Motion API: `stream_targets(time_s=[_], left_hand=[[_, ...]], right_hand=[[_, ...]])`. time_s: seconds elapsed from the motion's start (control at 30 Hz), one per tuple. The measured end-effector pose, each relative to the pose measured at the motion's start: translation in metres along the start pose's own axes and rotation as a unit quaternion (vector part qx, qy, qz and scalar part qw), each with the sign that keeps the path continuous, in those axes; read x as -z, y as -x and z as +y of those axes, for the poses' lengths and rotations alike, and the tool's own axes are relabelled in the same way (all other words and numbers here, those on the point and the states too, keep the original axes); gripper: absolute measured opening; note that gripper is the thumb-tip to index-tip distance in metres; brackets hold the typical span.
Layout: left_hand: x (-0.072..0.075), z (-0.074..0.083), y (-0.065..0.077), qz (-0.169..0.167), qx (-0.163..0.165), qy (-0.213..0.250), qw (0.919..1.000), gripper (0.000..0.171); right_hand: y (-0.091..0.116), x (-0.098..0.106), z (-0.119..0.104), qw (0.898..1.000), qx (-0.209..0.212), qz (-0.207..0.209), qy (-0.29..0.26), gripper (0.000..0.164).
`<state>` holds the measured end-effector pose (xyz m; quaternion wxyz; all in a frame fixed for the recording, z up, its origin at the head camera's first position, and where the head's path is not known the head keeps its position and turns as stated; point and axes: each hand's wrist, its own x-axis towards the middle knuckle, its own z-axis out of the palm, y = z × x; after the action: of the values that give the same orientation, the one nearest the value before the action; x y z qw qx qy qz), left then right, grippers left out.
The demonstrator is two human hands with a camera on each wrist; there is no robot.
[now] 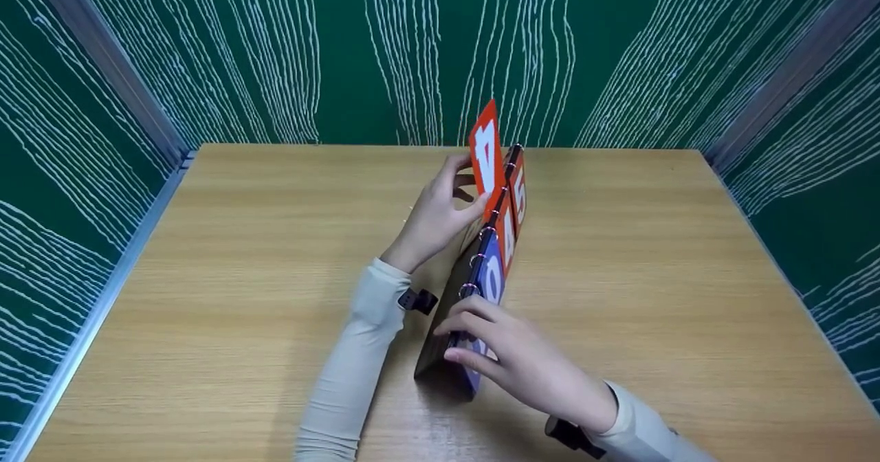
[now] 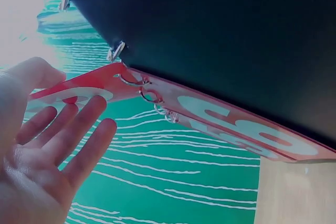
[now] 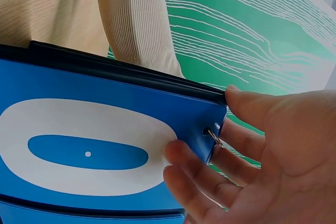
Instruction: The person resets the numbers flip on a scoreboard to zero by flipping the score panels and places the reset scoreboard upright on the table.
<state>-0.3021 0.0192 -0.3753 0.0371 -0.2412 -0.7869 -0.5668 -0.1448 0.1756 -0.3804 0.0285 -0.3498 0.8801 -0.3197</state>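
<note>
I have the left hand (image 1: 436,207) pinching the upturned red 4 card (image 1: 486,147) between thumb and fingers; right hand (image 1: 533,362) has fingers curled round the flip scoreboard's (image 1: 435,359) near top corner. Scoreboard stands about midway between the counter's (image 1: 653,276) left and right edges, running toward its far edge.

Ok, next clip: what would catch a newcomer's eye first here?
The red card with a white 4, standing up above the dark flip board and pinched by the left hand. After that, a big white 0 on a blue card, lower left in the right wrist view, with the right hand at its edge. Behind everything, a green backdrop with wavy white lines.
</note>
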Motion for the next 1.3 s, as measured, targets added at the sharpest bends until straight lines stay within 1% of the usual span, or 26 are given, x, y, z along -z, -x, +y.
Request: stream_targets(time_s=[0.27, 0.33, 0.47, 0.63, 0.73, 0.83, 1.07, 1.3], left_hand=[[-0.005, 0.0, 0.002, -0.023, -0.012, -0.01, 0.9996, 0.052], [-0.006, 0.0, 0.002, -0.03, -0.022, -0.012, 0.9992, 0.049], [-0.009, -0.002, 0.002, -0.042, -0.037, -0.022, 0.9982, 0.046], [-0.011, -0.002, 0.003, -0.052, -0.047, -0.052, 0.9961, 0.039], [-0.011, -0.003, 0.003, -0.06, -0.047, -0.066, 0.9949, 0.033], [-0.012, -0.004, 0.004, -0.068, -0.038, -0.075, 0.9942, 0.03], [-0.012, -0.004, 0.004, -0.072, -0.027, -0.087, 0.9932, 0.027], [-0.012, -0.006, 0.004, -0.069, -0.024, -0.103, 0.992, 0.027]], right_hand=[[0.0, -0.003, 0.003, 0.998, 0.049, 0.037, 0.03, 0.022], [0.0, -0.004, 0.003, 0.998, 0.05, 0.038, 0.032, 0.022], [0.0, -0.002, 0.002, 0.999, 0.037, 0.027, 0.023, 0.022], [-0.001, -0.003, 0.003, 0.997, 0.05, 0.036, 0.036, 0.022], [-0.001, -0.003, 0.003, 0.997, 0.047, 0.037, 0.047, 0.023], [-0.001, -0.002, 0.001, 0.998, 0.031, 0.027, 0.047, 0.024], [0.0, -0.001, 0.0, 0.999, 0.006, 0.01, 0.04, 0.024], [0.0, -0.002, 0.001, 0.998, 0.025, 0.027, 0.054, 0.022]])
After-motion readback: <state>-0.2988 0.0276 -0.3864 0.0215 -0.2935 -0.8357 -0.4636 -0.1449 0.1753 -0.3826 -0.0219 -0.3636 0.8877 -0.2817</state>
